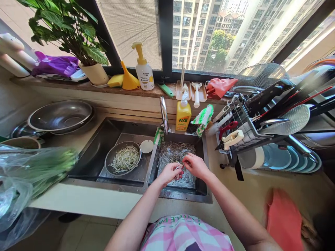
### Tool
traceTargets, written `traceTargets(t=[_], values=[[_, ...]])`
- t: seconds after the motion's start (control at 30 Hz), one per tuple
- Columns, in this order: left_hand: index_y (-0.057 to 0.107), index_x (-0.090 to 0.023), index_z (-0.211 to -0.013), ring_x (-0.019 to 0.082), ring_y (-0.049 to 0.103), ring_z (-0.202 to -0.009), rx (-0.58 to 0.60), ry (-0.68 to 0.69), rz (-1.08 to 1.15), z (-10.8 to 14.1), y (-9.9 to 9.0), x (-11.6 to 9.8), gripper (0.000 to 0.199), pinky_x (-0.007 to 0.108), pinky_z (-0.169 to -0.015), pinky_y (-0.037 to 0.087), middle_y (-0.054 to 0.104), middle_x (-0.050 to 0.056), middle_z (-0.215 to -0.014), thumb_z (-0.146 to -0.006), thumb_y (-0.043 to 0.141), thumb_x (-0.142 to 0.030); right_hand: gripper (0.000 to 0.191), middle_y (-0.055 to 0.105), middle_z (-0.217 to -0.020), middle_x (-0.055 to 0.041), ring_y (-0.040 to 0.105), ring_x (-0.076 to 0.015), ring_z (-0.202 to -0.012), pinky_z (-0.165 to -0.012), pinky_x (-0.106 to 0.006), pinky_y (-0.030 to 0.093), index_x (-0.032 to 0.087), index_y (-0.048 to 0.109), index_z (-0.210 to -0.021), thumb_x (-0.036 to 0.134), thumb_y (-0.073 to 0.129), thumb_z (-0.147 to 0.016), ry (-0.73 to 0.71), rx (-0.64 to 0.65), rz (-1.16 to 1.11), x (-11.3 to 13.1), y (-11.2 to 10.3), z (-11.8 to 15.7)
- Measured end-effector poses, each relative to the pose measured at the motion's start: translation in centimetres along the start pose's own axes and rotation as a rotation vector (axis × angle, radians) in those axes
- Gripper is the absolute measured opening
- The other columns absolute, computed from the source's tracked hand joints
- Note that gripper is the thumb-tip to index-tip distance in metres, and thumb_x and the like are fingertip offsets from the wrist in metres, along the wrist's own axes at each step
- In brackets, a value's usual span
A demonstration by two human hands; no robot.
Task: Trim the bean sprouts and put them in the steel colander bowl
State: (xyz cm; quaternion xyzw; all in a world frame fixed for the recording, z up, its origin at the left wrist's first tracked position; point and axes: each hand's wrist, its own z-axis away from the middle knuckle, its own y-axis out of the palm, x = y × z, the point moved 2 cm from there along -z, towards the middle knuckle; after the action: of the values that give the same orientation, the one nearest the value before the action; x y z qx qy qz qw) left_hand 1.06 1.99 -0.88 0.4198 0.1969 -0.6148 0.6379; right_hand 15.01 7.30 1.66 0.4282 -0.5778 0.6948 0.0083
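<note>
Head view looks down on a two-basin steel sink (183, 197), with the left hand (169, 173) and right hand (195, 166) meeting over its right basin. Both grips are closed, their fingertips (184, 160) pinching a small tuft of bean sprouts (179, 170) between them. A loose mass of pale sprouts (176, 153) lies in the basin directly below the grips. Left of the grips, in the other basin, a steel bowl (110, 164) holds a heap of sprouts. Just beyond the grips rise a chrome faucet (164, 115) and a yellow AXE bottle (183, 116). Right of them, a wire dish rack (235, 139) stands on the surface (251, 184). Farther left lies a plastic bag of green vegetables (34, 170).
</note>
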Motion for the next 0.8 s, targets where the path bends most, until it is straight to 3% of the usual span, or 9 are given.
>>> traceTargets(t=[0.13,0.23,0.4,0.57,0.67,0.8], values=[[0.057,-0.014,-0.080,0.011,0.055,-0.054,0.025,-0.024,0.029,0.0,-0.1,0.2,0.029,0.023,-0.054,0.038,0.061,0.001,-0.064,-0.059,0.066,-0.031,0.018,0.058,-0.070,0.0009,0.049,-0.0106,-0.059,-0.056,-0.020,0.036,0.019,0.057,-0.088,0.016,0.042,-0.079,0.058,-0.066,-0.114,-0.1,0.2,0.0],[0.057,-0.014,-0.078,0.011,0.055,-0.054,0.042,-0.022,0.004,0.1,-0.1,0.2,0.029,0.024,-0.054,0.040,0.060,0.000,-0.065,-0.060,0.065,-0.036,0.021,0.060,-0.077,-0.0014,0.053,-0.0116,-0.068,-0.062,-0.021,0.038,0.019,0.059,-0.088,0.013,0.041,-0.080,-0.060,-0.030,-0.126,0.4,0.4,0.1],[0.055,-0.013,-0.071,0.011,0.054,-0.050,0.055,-0.033,-0.050,0.1,0.0,0.1,0.032,0.026,-0.053,0.041,0.059,0.000,-0.062,-0.062,0.061,-0.044,0.014,0.059,-0.077,-0.0041,0.051,-0.0144,-0.076,-0.067,-0.024,0.038,0.019,0.061,-0.082,0.017,0.047,-0.082,-0.274,0.073,0.108,1.5,0.2,0.2],[0.054,-0.014,-0.067,0.011,0.054,-0.048,0.036,-0.056,-0.080,0.0,0.1,0.3,0.032,0.025,-0.050,0.042,0.058,-0.001,-0.057,-0.064,0.058,-0.045,0.012,0.055,-0.069,-0.0036,0.048,-0.0152,-0.068,-0.063,-0.026,0.036,0.018,0.057,-0.069,0.018,0.051,-0.079,-0.303,0.085,0.249,1.9,0.8,0.0],[0.054,-0.013,-0.065,0.011,0.054,-0.047,0.044,-0.045,-0.076,-0.1,-0.1,0.4,0.031,0.023,-0.049,0.042,0.058,0.000,-0.055,-0.066,0.059,-0.044,0.008,0.054,-0.071,-0.0029,0.048,-0.0147,-0.069,-0.064,-0.025,0.037,0.018,0.055,-0.069,0.014,0.050,-0.074,-0.162,-0.087,0.022,1.8,1.1,-0.3],[0.055,-0.014,-0.081,0.014,0.061,-0.057,0.017,-0.047,0.132,0.0,-0.9,0.1,0.029,0.025,-0.054,0.047,0.063,0.003,-0.068,-0.068,0.062,-0.040,0.006,0.054,-0.071,-0.0010,0.049,-0.0123,-0.063,-0.059,-0.023,0.039,0.018,0.053,-0.074,0.022,0.048,-0.074,0.248,-0.333,-0.645,0.6,1.6,0.1]])
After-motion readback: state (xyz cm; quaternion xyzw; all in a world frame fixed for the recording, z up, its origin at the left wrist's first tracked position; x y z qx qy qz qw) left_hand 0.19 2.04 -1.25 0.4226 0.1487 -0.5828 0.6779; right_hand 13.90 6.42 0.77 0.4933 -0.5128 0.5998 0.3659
